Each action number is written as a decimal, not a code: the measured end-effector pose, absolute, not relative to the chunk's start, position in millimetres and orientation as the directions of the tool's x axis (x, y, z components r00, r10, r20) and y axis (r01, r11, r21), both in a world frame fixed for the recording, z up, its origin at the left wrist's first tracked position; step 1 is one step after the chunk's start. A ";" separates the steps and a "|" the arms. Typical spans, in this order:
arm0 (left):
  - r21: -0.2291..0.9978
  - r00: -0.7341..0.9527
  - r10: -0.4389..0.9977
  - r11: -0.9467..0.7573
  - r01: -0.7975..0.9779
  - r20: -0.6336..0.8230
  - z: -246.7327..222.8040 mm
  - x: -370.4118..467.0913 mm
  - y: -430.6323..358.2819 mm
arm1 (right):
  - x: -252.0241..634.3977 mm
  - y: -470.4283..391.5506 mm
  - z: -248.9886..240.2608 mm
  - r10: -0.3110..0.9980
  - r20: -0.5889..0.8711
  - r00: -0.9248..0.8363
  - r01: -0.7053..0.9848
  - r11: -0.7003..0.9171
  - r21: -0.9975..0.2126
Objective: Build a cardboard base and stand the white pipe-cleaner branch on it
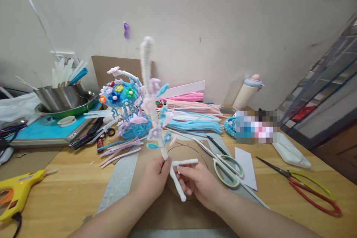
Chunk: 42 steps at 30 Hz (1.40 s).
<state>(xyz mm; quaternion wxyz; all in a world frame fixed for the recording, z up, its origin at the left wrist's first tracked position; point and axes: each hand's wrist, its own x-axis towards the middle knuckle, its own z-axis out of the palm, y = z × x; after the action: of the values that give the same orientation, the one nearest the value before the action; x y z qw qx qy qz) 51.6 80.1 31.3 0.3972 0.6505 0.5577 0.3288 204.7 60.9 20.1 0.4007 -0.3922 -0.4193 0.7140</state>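
Note:
My left hand (154,176) is closed around a tall white fuzzy stem (146,63), which stands nearly upright above the table. Lilac pipe-cleaner flowers, blue flowers and small leaves sit along its middle. Below my left hand, the stem's lower part (178,187) slants down to the right, and a short white crosspiece (188,161) juts out sideways. At that fork the fingers of my right hand (195,178) are pinched together, with a small white pipe-cleaner end at the thumb. Beneath both hands lies brown cardboard (150,215) with a circle drawn on it, on a grey cutting mat (114,189).
Large scissors (228,171) and red-and-yellow-handled scissors (309,189) lie at right. A yellow glue gun (22,191) rests at left. Behind are blue pipe-cleaner bundles (192,125), a flower-covered blue decoration (119,95), a steel bowl (60,98) and a bottle (247,93).

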 end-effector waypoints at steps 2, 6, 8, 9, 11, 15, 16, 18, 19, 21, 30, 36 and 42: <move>0.886 0.140 0.990 -0.048 0.461 -0.019 30.7 50.8 81.5 | 206.5 63.4 19.8 0.899 -0.168 -0.404 -0.223 -0.275 -0.935; 0.913 0.174 0.983 -0.020 0.408 -0.057 25.4 51.9 82.0 | 207.8 69.4 10.7 0.930 -0.078 -0.360 -0.112 -0.126 -0.986; 0.922 0.201 0.977 -0.009 0.387 -0.075 23.1 52.6 81.6 | 208.8 70.9 7.3 0.947 -0.045 -0.319 -0.078 -0.073 -0.994; 0.925 0.212 0.974 -0.003 0.381 -0.084 22.4 52.7 81.5 | 210.0 71.2 7.0 0.955 -0.031 -0.294 -0.061 -0.051 -0.997; 0.928 0.232 0.967 0.012 0.373 -0.105 22.1 52.7 81.5 | 214.5 71.2 9.6 0.973 0.028 -0.230 0.025 0.035 -0.999; 0.930 0.293 0.943 0.043 0.364 -0.158 25.9 54.1 80.8 | 229.1 73.8 20.5 0.885 0.359 -0.298 0.280 0.441 -0.853; 0.930 0.315 0.933 0.051 0.364 -0.174 27.6 54.9 80.1 | 232.8 75.5 22.8 0.813 0.446 -0.375 0.278 0.558 -0.782; 0.928 0.370 0.905 0.067 0.366 -0.211 31.3 56.8 78.1 | 239.5 79.5 26.0 0.655 0.559 -0.508 0.214 0.725 -0.654; 0.926 0.396 0.889 0.075 0.370 -0.231 33.0 57.6 77.1 | 242.4 81.3 27.2 0.591 0.590 -0.550 0.194 0.777 -0.599; 0.920 0.433 0.864 0.081 0.383 -0.256 35.3 58.3 75.7 | 247.4 83.5 29.3 0.520 0.597 -0.611 0.208 0.833 -0.513; 0.839 0.379 0.915 -0.096 0.536 -0.137 31.3 48.4 85.2 | 243.8 69.8 33.7 0.562 0.476 -0.677 0.558 0.813 -0.166; 0.761 0.334 0.938 -0.148 0.631 -0.094 27.7 45.7 87.2 | 229.0 62.0 30.5 0.692 0.409 -0.595 0.693 0.699 -0.176; 0.725 0.394 0.917 -0.231 0.649 -0.060 28.1 44.5 84.2 | 227.5 64.2 29.4 0.922 0.068 -0.380 0.458 0.252 -0.852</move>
<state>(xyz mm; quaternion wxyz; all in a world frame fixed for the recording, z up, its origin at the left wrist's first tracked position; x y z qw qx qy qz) 44.5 84.2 28.1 0.3453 0.7600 0.5151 0.1946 227.5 64.2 29.4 0.2972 -0.4707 -0.7333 0.3904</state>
